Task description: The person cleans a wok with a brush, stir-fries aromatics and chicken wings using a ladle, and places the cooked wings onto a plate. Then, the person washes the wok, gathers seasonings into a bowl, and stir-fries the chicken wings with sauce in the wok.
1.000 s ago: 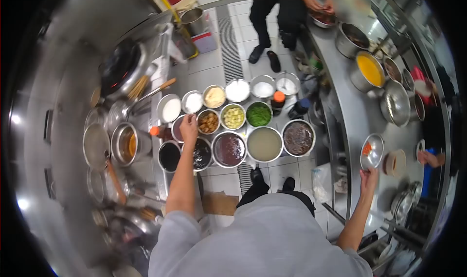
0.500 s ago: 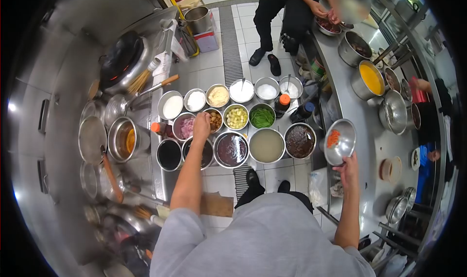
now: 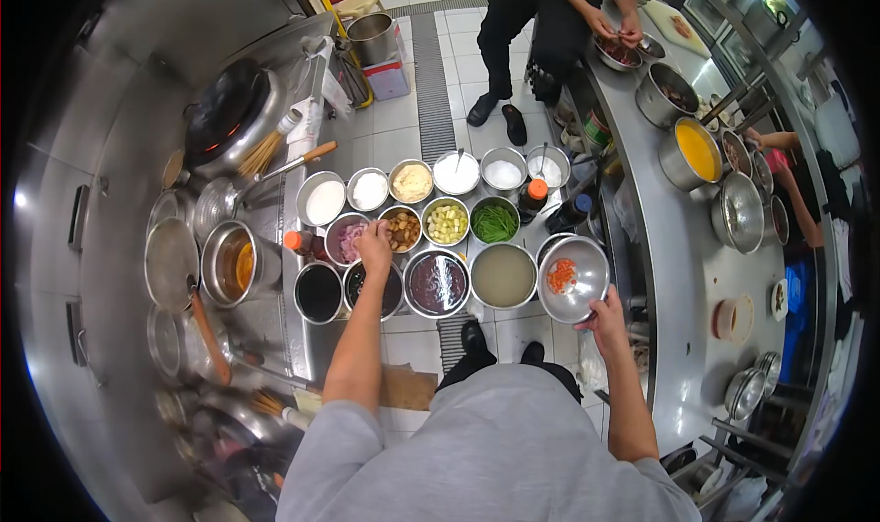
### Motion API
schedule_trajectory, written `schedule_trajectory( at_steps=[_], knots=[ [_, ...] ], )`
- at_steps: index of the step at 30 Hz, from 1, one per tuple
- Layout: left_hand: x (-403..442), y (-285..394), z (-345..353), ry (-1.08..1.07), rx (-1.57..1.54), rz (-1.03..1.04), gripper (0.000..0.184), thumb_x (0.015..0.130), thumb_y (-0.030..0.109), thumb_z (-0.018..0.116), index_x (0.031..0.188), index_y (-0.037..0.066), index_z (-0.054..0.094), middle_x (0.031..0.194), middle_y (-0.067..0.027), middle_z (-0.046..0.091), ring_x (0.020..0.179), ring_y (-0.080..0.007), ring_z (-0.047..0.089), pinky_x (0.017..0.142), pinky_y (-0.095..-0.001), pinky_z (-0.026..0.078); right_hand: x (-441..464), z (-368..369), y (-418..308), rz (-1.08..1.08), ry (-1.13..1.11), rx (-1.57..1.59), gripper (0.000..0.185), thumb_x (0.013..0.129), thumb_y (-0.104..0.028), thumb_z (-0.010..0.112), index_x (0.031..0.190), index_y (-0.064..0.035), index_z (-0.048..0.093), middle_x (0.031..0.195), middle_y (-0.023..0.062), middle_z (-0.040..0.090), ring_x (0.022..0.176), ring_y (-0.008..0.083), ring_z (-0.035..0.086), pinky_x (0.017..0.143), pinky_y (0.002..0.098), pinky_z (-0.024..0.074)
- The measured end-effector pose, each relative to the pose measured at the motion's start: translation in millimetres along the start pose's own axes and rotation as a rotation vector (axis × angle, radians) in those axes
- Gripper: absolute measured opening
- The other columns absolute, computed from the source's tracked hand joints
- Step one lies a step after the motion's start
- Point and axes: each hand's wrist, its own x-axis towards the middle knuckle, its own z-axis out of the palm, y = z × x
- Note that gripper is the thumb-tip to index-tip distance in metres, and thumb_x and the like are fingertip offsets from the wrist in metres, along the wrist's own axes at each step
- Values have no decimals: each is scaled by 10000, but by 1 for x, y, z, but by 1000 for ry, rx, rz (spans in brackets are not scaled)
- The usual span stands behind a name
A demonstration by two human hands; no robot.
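Observation:
My right hand (image 3: 604, 312) grips the rim of a steel mixing bowl (image 3: 591, 270), tilted toward me above the right end of the front row of pots. Chopped orange-red pieces (image 3: 561, 276) lie in the bowl. My left hand (image 3: 373, 247) hangs over the right edge of the pot of chopped pink onion (image 3: 351, 240), its fingers bunched downward; what they hold, if anything, is hidden. Beside it are a pot of brown cubes (image 3: 403, 231) and a pot of dark liquid (image 3: 380, 288). Pale yellow-green cubes (image 3: 446, 222) and chopped greens (image 3: 495, 220) sit farther right.
White powders (image 3: 325, 201) fill several back-row pots. Orange-capped bottles (image 3: 534, 195) stand at both ends. A wok (image 3: 229, 109) and ladles are on the left stove. On the right steel counter (image 3: 678, 339) stand pots and bowls; a co-worker's hands (image 3: 616, 34) work over a bowl there.
My right hand has brought the bowl left, from beside the counter to over the last front-row pot. My left hand has shifted slightly, showing more of the brown cubes.

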Motion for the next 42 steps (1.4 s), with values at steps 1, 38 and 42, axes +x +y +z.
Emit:
schedule_trajectory(
  at_steps=[1,38,42],
  knots=[
    [1,-1,1,-5,-95,-19,240,965,172,562,1001,-36,677,814,-152,695,669,-197,688,607,-314,528,2,2,1,4,-8,-10,325,872,-42,481,1193,-72,438,1083,96,580,835,200,663,486,325,606],
    [49,-2,-46,-269,-725,-526,244,1009,182,498,1089,-39,564,1006,-175,668,870,-229,696,745,-291,596,47,88,9,33,-77,-111,417,886,-13,470,1297,-53,412,1143,147,567,791,230,671,506,327,607],
    [31,96,-70,-252,-866,-363,243,1020,163,476,1087,-54,562,1004,-176,665,885,-215,690,782,-288,589,78,122,15,-38,-56,-237,485,866,3,470,1342,-49,393,1129,146,564,752,242,673,468,309,601]
  ],
)
